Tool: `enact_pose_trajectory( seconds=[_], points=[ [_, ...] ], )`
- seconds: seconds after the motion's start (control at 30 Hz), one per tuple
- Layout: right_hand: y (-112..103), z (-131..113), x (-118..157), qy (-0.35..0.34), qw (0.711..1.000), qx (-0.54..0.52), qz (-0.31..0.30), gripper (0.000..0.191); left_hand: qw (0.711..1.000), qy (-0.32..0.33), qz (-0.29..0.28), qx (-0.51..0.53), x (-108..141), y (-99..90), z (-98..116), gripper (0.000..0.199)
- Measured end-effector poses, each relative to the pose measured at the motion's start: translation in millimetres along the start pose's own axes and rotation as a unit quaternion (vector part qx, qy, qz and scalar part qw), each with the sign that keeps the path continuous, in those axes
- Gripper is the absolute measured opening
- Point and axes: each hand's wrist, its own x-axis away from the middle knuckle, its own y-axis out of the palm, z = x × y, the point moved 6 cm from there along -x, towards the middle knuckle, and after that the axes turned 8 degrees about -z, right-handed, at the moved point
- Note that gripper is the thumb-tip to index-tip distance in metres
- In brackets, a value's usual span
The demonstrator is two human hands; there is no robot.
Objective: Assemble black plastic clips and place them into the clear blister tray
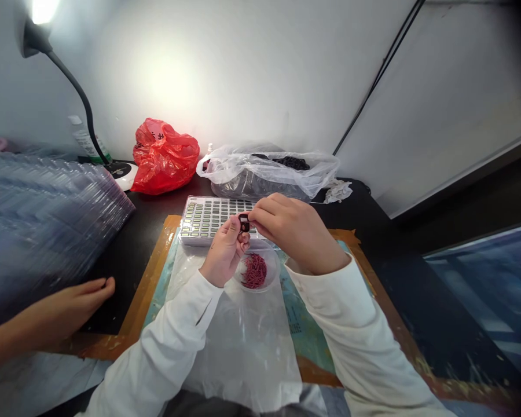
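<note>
Between my two hands is a small black part (244, 223) with a squarish opening; its exact kind is too small to tell. My left hand (226, 246) pinches it from the left between thumb and fingers. The fingertips of my right hand (286, 226) are pressed together at its right edge, and whether they hold something tiny is hidden. Just below my hands sits a clear round bowl (272, 277) with many thin dark-red pieces (255, 271). Behind them lies a white tray (195, 240) with rows of small rectangular pieces, partly covered by my right hand.
Stacked clear plastic trays (56, 214) fill the left side, with another person's hand (82, 295) beside them. A red plastic bag (165, 156), a white plastic bag (264, 179) and a lamp (80, 92) stand along the wall. A plastic sheet (238, 341) covers the front.
</note>
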Motion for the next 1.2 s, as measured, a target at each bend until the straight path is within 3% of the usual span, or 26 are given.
enact_pose_trajectory(
  seconds=[0.33, 0.63, 1.03, 1.2],
  points=[
    [0, -4, -2, -0.007, 1.0, 0.001, 0.005, 0.014, 1.0, -0.005, -0.01, 0.005, 0, -1.6, -3, 0.049],
    [-4, 9, 6, -0.007, 0.992, -0.088, 0.09, 0.015, 1.0, -0.01, -0.008, 0.016, 1, 3.8, 0, 0.054],
    [-3, 7, 4, -0.047, 0.991, -0.102, 0.076, 0.018, 0.999, -0.027, -0.008, 0.017, -1, 1.0, -2, 0.052],
    [-7, 11, 6, 0.004, 0.989, -0.104, 0.105, 0.006, 1.0, -0.019, -0.017, 0.009, 2, 3.9, 1, 0.054]
  ],
)
